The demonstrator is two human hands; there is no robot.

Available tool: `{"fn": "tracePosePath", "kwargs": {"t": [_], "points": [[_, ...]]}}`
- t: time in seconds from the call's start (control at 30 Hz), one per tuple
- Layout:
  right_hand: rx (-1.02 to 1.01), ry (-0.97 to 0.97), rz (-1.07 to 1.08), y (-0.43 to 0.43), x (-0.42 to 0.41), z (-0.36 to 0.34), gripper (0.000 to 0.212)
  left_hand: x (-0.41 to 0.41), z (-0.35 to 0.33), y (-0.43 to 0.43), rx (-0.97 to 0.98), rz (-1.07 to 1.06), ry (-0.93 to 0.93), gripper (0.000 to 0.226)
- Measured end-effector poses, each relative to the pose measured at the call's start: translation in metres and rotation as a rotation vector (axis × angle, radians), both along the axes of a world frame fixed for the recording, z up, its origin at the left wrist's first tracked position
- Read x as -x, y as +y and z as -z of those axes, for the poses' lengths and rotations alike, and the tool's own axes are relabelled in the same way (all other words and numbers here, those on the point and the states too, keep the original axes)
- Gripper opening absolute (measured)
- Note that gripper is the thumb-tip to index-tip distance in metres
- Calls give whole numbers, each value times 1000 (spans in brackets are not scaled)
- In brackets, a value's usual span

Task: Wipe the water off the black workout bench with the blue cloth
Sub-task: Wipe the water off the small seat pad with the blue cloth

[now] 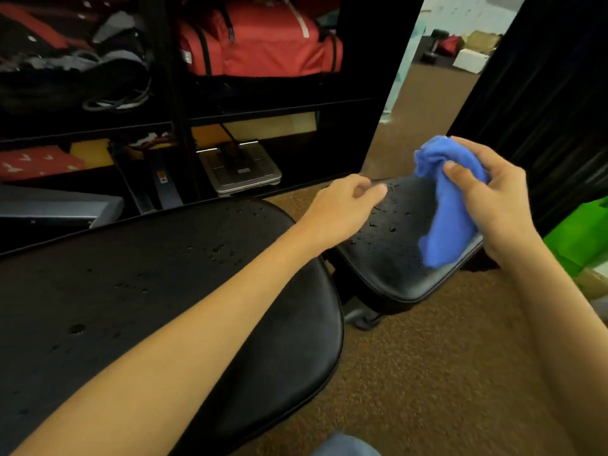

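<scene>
The black workout bench has a long back pad point(131, 291) on the left and a smaller seat pad point(394, 251) to its right, both dotted with water drops. My right hand point(487, 195) grips the bunched blue cloth point(450, 212) above the seat pad's right side; the cloth hangs down to the pad's edge. My left hand point(345, 205) reaches across the gap between the pads, fingers loosely curled, holding nothing, near the seat pad's far left edge.
A black shelf unit behind the bench holds a red bag point(260, 37), shoes point(118, 100) and a grey scale point(240, 169). A mirror point(434, 77) leans at the back right. A green bag point(582, 235) sits at the right. Brown carpet point(427, 373) surrounds the bench.
</scene>
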State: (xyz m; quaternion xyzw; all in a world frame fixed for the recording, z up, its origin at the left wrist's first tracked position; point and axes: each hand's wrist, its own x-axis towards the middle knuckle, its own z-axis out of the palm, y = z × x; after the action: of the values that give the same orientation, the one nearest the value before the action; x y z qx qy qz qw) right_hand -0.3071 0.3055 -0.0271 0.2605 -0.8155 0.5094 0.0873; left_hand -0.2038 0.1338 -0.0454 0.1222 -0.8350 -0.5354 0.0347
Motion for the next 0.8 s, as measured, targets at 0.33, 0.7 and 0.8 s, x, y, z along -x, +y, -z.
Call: {"fn": "tracePosePath", "kwargs": {"t": [0.33, 0.7, 0.8], "points": [[-621, 28, 269, 72, 52, 101, 43, 28, 66, -22, 696, -63, -223, 57], [-672, -128, 321, 5, 167, 91, 39, 27, 66, -16, 777, -125, -152, 54], [-658, -79, 204, -9, 169, 95, 47, 28, 67, -18, 788, -149, -121, 53]]}}
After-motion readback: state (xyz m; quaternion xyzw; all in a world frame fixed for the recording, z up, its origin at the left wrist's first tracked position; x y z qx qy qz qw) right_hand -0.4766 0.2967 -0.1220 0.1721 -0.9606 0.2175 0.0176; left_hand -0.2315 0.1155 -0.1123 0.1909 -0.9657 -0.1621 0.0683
